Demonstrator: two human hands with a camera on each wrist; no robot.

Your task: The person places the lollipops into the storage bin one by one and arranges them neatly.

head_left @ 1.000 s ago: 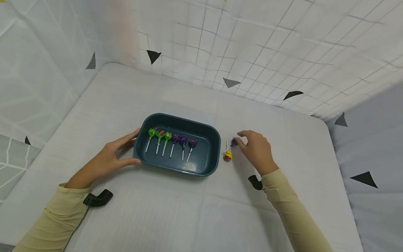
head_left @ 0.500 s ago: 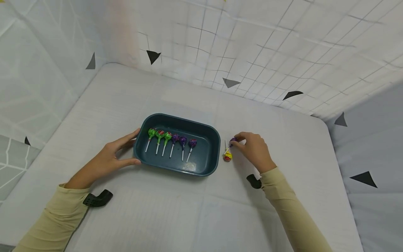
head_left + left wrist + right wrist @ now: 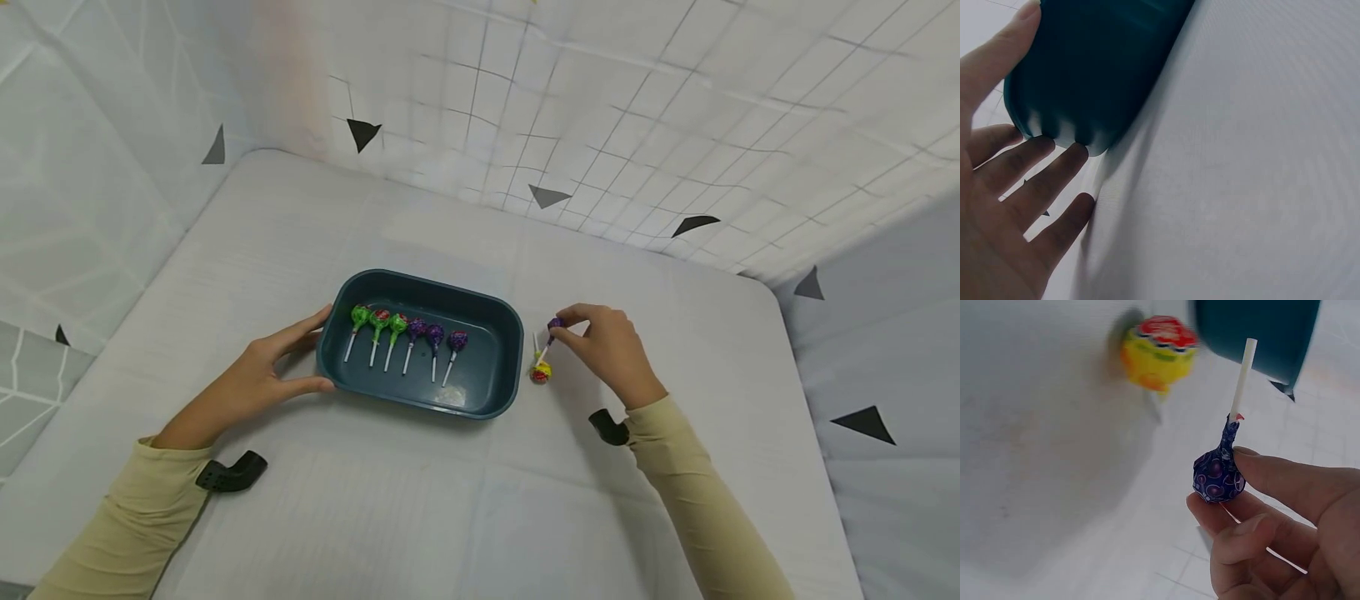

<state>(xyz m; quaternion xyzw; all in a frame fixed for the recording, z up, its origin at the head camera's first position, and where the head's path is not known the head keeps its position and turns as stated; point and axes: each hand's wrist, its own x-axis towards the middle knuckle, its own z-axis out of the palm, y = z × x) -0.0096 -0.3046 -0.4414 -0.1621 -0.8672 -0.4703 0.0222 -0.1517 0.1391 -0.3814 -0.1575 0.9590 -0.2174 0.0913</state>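
Observation:
A dark teal tray stands mid-table with a row of green-wrapped lollipops and purple-wrapped lollipops inside. Against its left end rests my left hand, fingers spread and fairly straight; the left wrist view shows fingertips touching the tray's end wall. Right of the tray, my right hand pinches a purple lollipop by its wrapped head between thumb and fingers. Its white stick points away from the palm. Beside it on the table lies a yellow-and-red lollipop, its stick pointing away from me.
A white cloth covers the table. Pale sheets with grid lines and black triangles hang as a back wall and at both sides. A black curved device sits at the left cuff, another at the right.
My right hand has closed thumb and fingers on the purple lollipop's head and raised it slightly away from the yellow one. The left hand and tray stay put.

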